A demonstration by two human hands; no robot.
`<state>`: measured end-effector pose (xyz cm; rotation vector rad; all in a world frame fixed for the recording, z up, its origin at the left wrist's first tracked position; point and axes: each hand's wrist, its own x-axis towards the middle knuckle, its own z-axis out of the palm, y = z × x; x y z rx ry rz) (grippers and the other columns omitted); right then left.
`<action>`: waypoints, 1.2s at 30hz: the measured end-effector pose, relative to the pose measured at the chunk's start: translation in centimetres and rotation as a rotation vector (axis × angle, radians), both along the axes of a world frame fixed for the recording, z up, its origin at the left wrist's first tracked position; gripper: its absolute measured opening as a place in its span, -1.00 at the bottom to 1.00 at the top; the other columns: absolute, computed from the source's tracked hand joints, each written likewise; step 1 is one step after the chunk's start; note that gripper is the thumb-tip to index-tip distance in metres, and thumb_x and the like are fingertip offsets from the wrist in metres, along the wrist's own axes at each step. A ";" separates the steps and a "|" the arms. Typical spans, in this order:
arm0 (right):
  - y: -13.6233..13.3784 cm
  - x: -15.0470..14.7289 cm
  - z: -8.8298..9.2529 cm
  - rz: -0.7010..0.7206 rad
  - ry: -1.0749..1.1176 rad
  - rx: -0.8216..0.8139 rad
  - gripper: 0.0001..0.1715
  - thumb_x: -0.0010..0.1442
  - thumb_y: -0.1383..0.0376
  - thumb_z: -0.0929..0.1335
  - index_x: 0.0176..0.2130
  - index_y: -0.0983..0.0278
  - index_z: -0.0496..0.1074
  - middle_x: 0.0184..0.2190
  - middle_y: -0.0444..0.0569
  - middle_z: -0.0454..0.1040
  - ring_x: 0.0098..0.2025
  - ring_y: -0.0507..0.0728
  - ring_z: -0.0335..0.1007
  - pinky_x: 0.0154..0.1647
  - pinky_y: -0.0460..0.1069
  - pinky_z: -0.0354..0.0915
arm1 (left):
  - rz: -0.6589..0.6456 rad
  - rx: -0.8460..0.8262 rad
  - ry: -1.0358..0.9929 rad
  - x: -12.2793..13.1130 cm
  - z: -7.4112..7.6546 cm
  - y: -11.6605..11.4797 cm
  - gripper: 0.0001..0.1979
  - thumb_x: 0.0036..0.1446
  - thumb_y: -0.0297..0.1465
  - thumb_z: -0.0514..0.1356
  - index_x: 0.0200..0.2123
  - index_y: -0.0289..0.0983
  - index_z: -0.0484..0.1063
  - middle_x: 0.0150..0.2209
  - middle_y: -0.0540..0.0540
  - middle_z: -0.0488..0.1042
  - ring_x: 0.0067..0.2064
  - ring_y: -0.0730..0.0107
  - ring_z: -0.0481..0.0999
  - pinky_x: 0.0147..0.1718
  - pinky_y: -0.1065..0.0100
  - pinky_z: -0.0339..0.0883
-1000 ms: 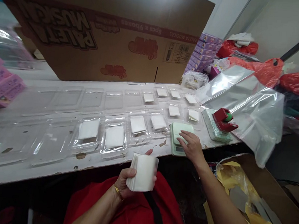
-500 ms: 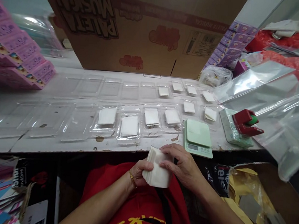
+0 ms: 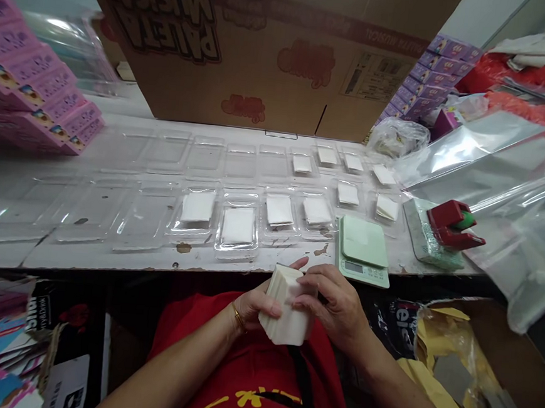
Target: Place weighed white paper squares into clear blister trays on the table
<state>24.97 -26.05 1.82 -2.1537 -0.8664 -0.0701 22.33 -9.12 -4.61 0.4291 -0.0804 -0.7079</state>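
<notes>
My left hand [image 3: 254, 303] grips a thick stack of white cards [image 3: 284, 315] close to my body, below the table edge. My right hand [image 3: 333, 300] rests its fingers on the top face of the same stack, pinching at the upper cards. On the white table [image 3: 84, 258] lie two rows of clear plastic clamshell trays [image 3: 146, 216]; several on the right hold a white card [image 3: 238, 225], those on the left hold none. A pale green digital scale [image 3: 362, 249] sits at the table edge just beyond my right hand.
A big brown carton [image 3: 266, 46] stands along the back. Pink boxes [image 3: 30, 97] are stacked at left, purple boxes [image 3: 428, 84] at back right. A red tape dispenser [image 3: 452, 224], clear plastic bags [image 3: 504, 191] and an open box with yellow bags [image 3: 457, 369] are at right.
My right hand left the green scale and came down onto the card stack held by my left hand. The view dropped slightly and shifted left.
</notes>
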 end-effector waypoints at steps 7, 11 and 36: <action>-0.2 -0.7 -0.4 -0.034 -0.190 0.041 -0.84 0.08 0.38 0.34 -0.25 0.24 0.37 -0.33 -0.01 0.40 -0.24 0.10 0.31 -0.23 0.03 0.28 | 0.021 -0.016 -0.025 -0.1 0.8 0.0 0.00 -0.34 -0.58 0.17 0.22 -0.09 -0.16 -0.01 -0.13 0.33 -0.14 0.21 0.39 -0.14 0.17 0.18; -0.3 -1.1 -1.0 -0.033 -0.277 0.072 -0.73 0.07 0.46 0.31 -0.19 0.20 0.36 -0.30 -0.01 0.42 -0.23 0.11 0.32 -0.21 0.06 0.28 | 0.046 -0.032 0.000 -0.1 0.4 -0.1 -0.02 -0.33 -0.57 0.16 0.22 -0.12 -0.15 -0.07 -0.12 0.37 -0.17 0.25 0.40 -0.19 0.23 0.22; -0.2 0.7 -0.4 -0.011 -0.060 0.002 -0.88 0.10 0.34 0.33 -0.27 0.21 0.38 -0.29 -0.02 0.40 -0.20 0.12 0.30 -0.18 0.05 0.21 | 0.068 -0.035 0.019 0.4 -0.3 -0.3 -0.05 -0.31 -0.57 0.17 0.22 -0.14 -0.12 -0.03 -0.14 0.37 -0.15 0.19 0.41 -0.18 0.18 0.26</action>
